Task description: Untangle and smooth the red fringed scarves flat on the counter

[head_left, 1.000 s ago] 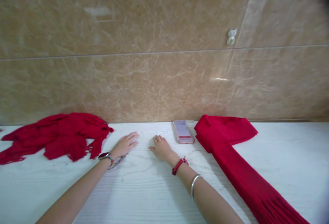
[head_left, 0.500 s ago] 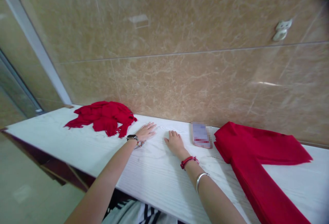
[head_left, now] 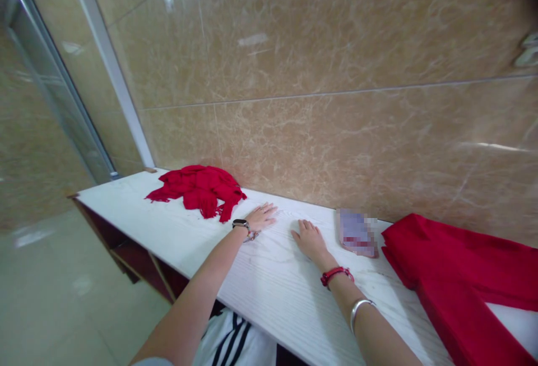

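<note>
My left hand (head_left: 261, 217) lies flat on the white tabletop (head_left: 269, 270) with its fingers spread, holding nothing. Just beyond it to the left is a crumpled red scarf (head_left: 202, 189) with fringed ends, not touching the hand. My right hand (head_left: 311, 241) also rests palm down, empty, fingers stretched out. A phone (head_left: 357, 234), partly pixelated, lies to the right of that hand. Farther right, a second red scarf (head_left: 445, 276) is laid out in flat folds, bent at an angle, and runs out of the frame at the right and bottom.
A tan marbled tile wall (head_left: 336, 130) rises along the table's back edge. The table's left end stands over a shiny tiled floor (head_left: 75, 299), with open shelving (head_left: 138, 259) below the top. A white fixture (head_left: 528, 52) is on the wall at far right.
The view has swung to the left, so everything sits farther right in the picture and the table's left end shows. Both hands stay flat on the table, and the scarves have not moved.
</note>
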Available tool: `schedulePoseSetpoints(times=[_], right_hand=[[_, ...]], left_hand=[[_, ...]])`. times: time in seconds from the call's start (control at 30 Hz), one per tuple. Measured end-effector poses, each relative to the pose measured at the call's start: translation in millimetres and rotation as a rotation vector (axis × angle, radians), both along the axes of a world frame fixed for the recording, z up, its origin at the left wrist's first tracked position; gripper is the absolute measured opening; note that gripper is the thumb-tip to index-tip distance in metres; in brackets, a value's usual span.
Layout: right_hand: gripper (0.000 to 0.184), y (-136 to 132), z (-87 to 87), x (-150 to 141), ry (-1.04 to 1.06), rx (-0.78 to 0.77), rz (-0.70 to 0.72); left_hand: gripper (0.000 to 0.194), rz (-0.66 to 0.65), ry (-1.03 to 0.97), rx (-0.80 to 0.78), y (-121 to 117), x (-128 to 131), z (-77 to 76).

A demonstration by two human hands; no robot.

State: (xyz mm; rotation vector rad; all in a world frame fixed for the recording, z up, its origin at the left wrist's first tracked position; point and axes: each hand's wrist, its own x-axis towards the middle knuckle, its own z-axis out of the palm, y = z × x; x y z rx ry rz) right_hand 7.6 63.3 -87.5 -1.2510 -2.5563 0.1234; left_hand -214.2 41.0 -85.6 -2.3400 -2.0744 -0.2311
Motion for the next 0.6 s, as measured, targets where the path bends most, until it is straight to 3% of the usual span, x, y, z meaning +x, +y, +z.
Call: schedulePoseSetpoints(times=[0.4,0.6], right_hand=[[0.048,5,-17.8,-12,0.036,0.120,-0.035],[0.049,24,-38.1,-13,0.134,0.208,0.066]], left_hand=[[0.061,0.048,-0.012,0.073,-8,3,1.6],[0.064,0.000,-0.131,0.115,-6,5,-4.2]])
